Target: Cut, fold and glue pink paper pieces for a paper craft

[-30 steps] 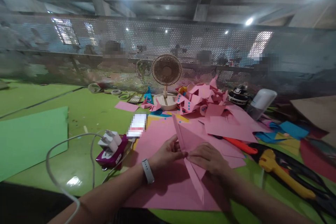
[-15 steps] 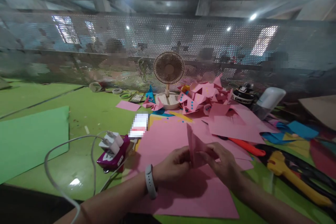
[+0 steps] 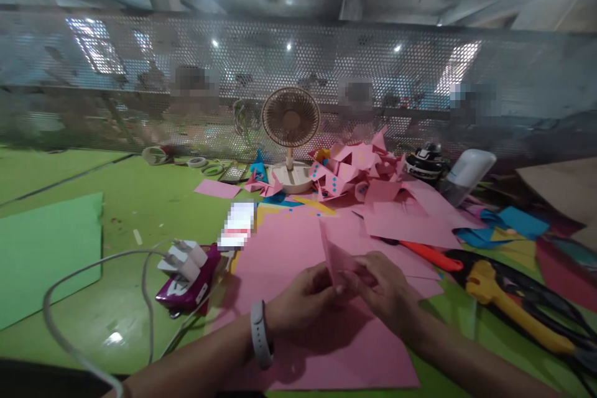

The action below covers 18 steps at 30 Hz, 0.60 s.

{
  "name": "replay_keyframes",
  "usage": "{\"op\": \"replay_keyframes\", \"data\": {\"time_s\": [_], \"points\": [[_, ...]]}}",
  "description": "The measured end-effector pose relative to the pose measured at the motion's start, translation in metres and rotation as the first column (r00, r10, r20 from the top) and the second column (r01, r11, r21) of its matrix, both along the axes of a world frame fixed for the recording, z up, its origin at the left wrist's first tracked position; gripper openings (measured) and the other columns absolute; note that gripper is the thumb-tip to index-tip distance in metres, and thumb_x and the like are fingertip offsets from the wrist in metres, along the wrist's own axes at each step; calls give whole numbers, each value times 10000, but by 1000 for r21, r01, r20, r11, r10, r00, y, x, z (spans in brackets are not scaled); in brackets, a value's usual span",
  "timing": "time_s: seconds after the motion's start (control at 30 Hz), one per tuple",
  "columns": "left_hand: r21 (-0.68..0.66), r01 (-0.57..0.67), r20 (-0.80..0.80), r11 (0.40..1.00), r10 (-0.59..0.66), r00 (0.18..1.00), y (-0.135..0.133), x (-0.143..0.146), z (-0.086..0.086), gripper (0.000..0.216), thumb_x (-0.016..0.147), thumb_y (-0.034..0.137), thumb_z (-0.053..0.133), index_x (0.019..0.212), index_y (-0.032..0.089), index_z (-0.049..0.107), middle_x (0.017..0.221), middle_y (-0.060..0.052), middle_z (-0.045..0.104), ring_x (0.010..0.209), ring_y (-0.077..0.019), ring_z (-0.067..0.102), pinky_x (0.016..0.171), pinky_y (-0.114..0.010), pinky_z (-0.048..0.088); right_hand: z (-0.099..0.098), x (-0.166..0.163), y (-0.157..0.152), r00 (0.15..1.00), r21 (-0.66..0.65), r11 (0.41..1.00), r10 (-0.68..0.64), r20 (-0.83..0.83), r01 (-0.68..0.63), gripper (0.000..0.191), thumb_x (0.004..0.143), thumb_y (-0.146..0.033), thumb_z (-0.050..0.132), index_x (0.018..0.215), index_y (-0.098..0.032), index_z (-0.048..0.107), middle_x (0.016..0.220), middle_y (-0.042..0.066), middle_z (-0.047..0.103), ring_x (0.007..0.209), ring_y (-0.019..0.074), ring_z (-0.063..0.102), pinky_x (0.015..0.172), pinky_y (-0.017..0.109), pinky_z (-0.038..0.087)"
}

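Left hand [image 3: 308, 300] and right hand [image 3: 388, 292] both got fingers pinching a part-folded pink paper [image 3: 336, 261] — far pile of folded pink shapes [image 3: 357, 168] looks done, near pink sheet [image 3: 275, 249] is just flat.

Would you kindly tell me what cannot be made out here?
In the head view:
Folded pink paper: full shape, partly covered by the left hand and right hand.
Phone: screen content, blurred by pixelation.
Pale green sheet: left end, cut off by the picture's edge.
Perforated partition: details behind it, obscured by its mesh.
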<state>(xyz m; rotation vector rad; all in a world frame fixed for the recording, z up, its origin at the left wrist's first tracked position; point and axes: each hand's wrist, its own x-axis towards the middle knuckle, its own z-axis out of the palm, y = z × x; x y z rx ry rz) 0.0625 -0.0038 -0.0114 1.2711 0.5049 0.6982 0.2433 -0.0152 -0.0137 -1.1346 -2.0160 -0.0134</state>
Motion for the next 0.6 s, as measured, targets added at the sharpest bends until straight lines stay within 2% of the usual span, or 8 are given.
{"op": "replay_keyframes", "data": {"time_s": [0.1,0.2,0.33,0.4,0.47,0.5,0.53,0.6], "points": [[69,-3,-15,998,4,1000,0,0,2,296,838,363,547,1050,157,570,1015,-92,592,909,-190,543,773,-313,440,-1,-1,1,999,31,1000,-3,38,1,173,856,-357,520,816,-195,564,694,23,577,663,159,516,595,280,397],[128,-11,-61,992,19,998,2,-1,1,268,844,374,535,953,135,586,870,-60,586,765,-142,525,704,-281,440,-2,-1,2,999,31,1000,-5,40,4,150,853,-336,525,880,-197,573,730,29,599,685,166,534,611,288,420],[13,-97,28,995,97,995,6,-2,1,229,823,365,572,855,139,586,763,-11,531,714,-117,505,735,-307,458,8,3,4,997,141,990,-18,-78,28,348,819,-315,573,1141,-206,502,1001,81,608,940,217,552,811,369,448],[-64,-183,108,981,189,976,8,-3,3,211,812,342,595,891,146,589,826,-18,542,791,-133,522,826,-352,446,16,6,6,972,169,980,-62,-229,102,514,794,-311,599,1257,-203,405,1215,116,502,1131,253,455,937,435,382],[-85,-259,151,962,270,951,11,-4,5,213,811,315,605,947,152,589,888,-31,558,839,-139,524,865,-358,429,22,9,9,907,61,987,-111,-407,148,618,772,-341,617,1304,-198,336,1312,129,403,1199,262,388,960,449,364],[-77,-285,160,955,294,942,12,-4,6,211,813,301,606,963,153,588,893,-33,564,832,-133,523,865,-348,427,24,10,11,869,-43,993,-121,-480,114,613,765,-367,622,1286,-195,350,1291,129,420,1167,255,420,925,429,397],[-65,-299,166,952,306,938,12,-4,6,198,817,287,603,964,154,589,880,-30,568,811,-123,521,860,-338,427,23,10,14,838,-170,985,-118,-533,31,558,762,-394,620,1233,-188,403,1221,122,478,1086,239,483,860,393,441],[-43,-293,175,955,296,939,13,-3,5,158,833,266,586,949,160,592,834,-15,566,774,-106,514,849,-322,429,19,9,18,784,-390,898,-90,-614,-203,390,761,-435,612,1031,-171,519,963,76,590,825,178,568,679,299,479]]}}
